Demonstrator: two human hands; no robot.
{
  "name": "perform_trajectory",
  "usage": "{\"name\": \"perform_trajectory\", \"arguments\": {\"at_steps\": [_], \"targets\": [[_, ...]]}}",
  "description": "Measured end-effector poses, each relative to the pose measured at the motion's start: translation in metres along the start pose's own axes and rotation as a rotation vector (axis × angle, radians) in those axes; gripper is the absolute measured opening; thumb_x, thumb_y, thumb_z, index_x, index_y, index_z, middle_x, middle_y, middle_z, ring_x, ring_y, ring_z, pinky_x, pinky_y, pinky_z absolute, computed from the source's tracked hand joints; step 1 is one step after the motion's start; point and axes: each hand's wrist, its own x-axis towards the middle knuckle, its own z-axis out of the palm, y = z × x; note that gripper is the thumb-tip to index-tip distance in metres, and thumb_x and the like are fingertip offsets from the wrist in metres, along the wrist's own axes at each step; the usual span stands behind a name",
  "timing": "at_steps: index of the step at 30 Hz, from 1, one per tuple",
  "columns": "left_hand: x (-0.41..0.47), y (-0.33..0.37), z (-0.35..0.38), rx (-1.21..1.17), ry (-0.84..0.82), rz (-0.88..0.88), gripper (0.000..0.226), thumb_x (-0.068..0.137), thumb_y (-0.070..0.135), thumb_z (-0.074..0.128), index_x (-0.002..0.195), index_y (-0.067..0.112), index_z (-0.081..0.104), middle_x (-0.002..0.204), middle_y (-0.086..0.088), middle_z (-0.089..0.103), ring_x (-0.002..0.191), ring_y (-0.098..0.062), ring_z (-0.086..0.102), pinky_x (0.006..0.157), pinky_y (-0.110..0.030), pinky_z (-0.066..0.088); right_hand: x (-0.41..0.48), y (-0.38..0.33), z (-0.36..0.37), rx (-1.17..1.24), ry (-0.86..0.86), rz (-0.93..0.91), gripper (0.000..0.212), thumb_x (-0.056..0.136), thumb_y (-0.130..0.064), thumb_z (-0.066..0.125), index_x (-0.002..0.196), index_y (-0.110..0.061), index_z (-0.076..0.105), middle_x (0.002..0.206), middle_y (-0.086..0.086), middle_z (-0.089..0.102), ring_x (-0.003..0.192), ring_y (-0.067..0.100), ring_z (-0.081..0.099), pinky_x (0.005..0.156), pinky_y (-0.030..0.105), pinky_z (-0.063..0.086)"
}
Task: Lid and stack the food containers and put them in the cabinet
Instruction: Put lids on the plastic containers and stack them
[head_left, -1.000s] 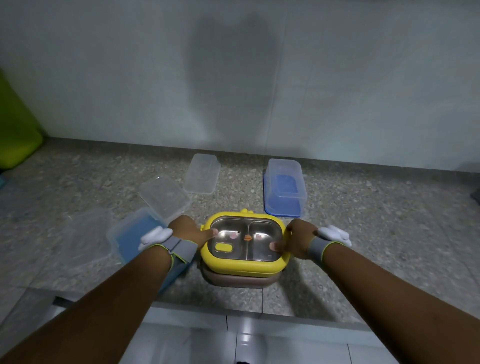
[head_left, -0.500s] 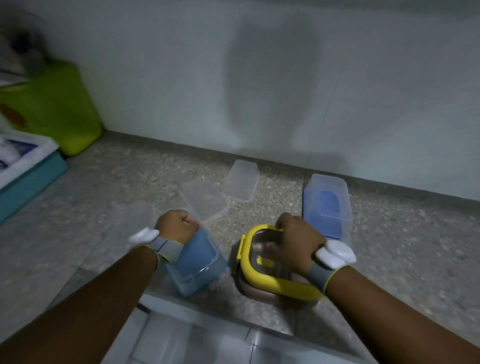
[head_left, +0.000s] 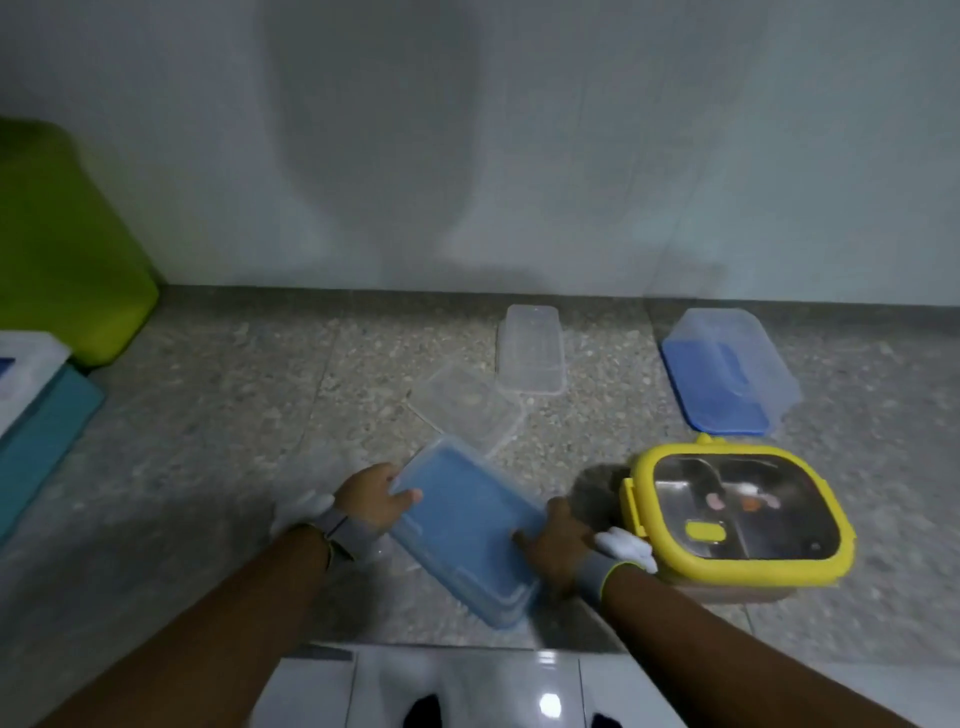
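Note:
A blue lidded container lies slanted near the counter's front edge. My left hand grips its far left corner and my right hand grips its right side. Just right of it sits a yellow-rimmed lunch box with a see-through lid, on a pinkish base. A clear lid or shallow container lies behind the blue one. A clear lidded box stands near the wall. An upturned clear box with a blue lid sits at the back right.
The speckled stone counter ends in a front edge near my forearms, with white tiles below. A green bin stands at the far left by the wall. A teal and white tray lies at the left edge.
Both hands left the yellow lunch box. My left hand went to the blue container first, then my right hand joined it. The view shifted left.

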Motion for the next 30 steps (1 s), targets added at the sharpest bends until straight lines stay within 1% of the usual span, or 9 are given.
{"name": "perform_trajectory", "arguments": {"at_steps": [2, 4, 8, 12, 15, 20, 25, 28, 30], "targets": [[0.010, -0.006, -0.007, -0.007, 0.025, 0.037, 0.023, 0.088, 0.038, 0.063, 0.087, 0.017, 0.053, 0.091, -0.004, 0.055, 0.103, -0.031, 0.060, 0.077, -0.029, 0.037, 0.006, -0.008, -0.005, 0.094, -0.005, 0.020, 0.060, 0.094, -0.047, 0.057, 0.138, -0.010, 0.038, 0.138, 0.019, 0.054, 0.123, 0.037, 0.056, 0.100, 0.037, 0.047], [0.014, -0.013, -0.019, -0.117, 0.023, 0.034, 0.032, 0.087, 0.039, 0.064, 0.105, 0.013, 0.059, 0.108, -0.009, 0.061, 0.109, -0.030, 0.060, 0.085, -0.032, 0.043, 0.005, -0.020, -0.003, 0.233, 0.038, 0.048, 0.060, 0.094, -0.049, 0.056, 0.137, -0.013, 0.038, 0.136, 0.020, 0.054, 0.119, 0.040, 0.057, 0.099, 0.048, 0.049], [0.017, -0.014, -0.041, -0.599, 0.056, -0.005, 0.051, 0.074, 0.066, 0.058, 0.059, 0.017, 0.058, 0.069, -0.012, 0.058, 0.075, -0.027, 0.060, 0.082, -0.053, 0.052, -0.001, -0.021, -0.006, 0.571, 0.215, 0.054, 0.056, 0.087, -0.064, 0.055, 0.113, -0.018, 0.040, 0.109, 0.008, 0.058, 0.094, 0.029, 0.061, 0.086, 0.055, 0.056], [0.010, -0.010, -0.056, -0.785, 0.044, -0.148, 0.054, 0.087, 0.067, 0.044, 0.077, 0.017, 0.062, 0.044, -0.002, 0.051, 0.052, -0.023, 0.050, 0.065, -0.034, 0.048, -0.014, -0.017, -0.015, 0.785, 0.525, -0.041, 0.057, 0.083, -0.063, 0.062, 0.105, -0.013, 0.046, 0.097, 0.007, 0.059, 0.088, 0.026, 0.060, 0.084, 0.050, 0.056], [-0.002, -0.013, -0.047, -0.676, -0.051, -0.056, 0.042, 0.080, 0.061, 0.060, 0.078, 0.019, 0.059, 0.054, -0.004, 0.048, 0.046, -0.019, 0.045, 0.050, -0.023, 0.042, -0.018, -0.012, -0.018, 0.641, 0.452, -0.144, 0.045, 0.085, -0.042, 0.072, 0.120, -0.024, 0.049, 0.102, 0.011, 0.063, 0.088, 0.025, 0.062, 0.079, 0.036, 0.052], [-0.005, -0.028, -0.016, -0.220, 0.016, 0.174, 0.028, 0.070, 0.014, 0.081, 0.076, 0.024, 0.056, 0.061, 0.001, 0.054, 0.057, -0.021, 0.057, 0.064, -0.041, 0.056, -0.021, -0.003, -0.019, 0.139, 0.338, -0.083, 0.040, 0.080, -0.028, 0.072, 0.117, -0.024, 0.057, 0.122, 0.013, 0.053, 0.108, 0.031, 0.058, 0.085, 0.028, 0.046], [-0.008, -0.002, -0.019, 0.198, 0.059, 0.236, 0.031, 0.070, 0.027, 0.080, 0.070, 0.021, 0.049, 0.073, -0.001, 0.058, 0.072, -0.024, 0.059, 0.063, -0.029, 0.045, -0.021, -0.002, -0.028, -0.076, 0.120, -0.001, 0.056, 0.085, -0.029, 0.067, 0.137, -0.018, 0.047, 0.135, 0.014, 0.056, 0.120, 0.031, 0.059, 0.091, 0.029, 0.048], [-0.003, 0.031, -0.035, 0.372, 0.150, 0.230, 0.034, 0.074, 0.042, 0.070, 0.079, 0.016, 0.048, 0.093, -0.012, 0.057, 0.073, -0.028, 0.055, 0.060, -0.029, 0.040, -0.024, -0.010, -0.051, -0.109, 0.198, -0.084, 0.051, 0.085, -0.031, 0.066, 0.133, -0.019, 0.052, 0.128, 0.011, 0.063, 0.118, 0.028, 0.060, 0.092, 0.027, 0.046], [0.003, 0.055, -0.038, 0.340, 0.170, 0.269, 0.031, 0.077, 0.040, 0.067, 0.076, 0.015, 0.048, 0.087, -0.010, 0.058, 0.072, -0.028, 0.054, 0.061, -0.029, 0.038, -0.026, -0.014, -0.081, -0.086, 0.290, -0.146, 0.042, 0.086, -0.031, 0.066, 0.125, -0.020, 0.058, 0.119, 0.008, 0.068, 0.114, 0.027, 0.062, 0.090, 0.027, 0.046]]}}
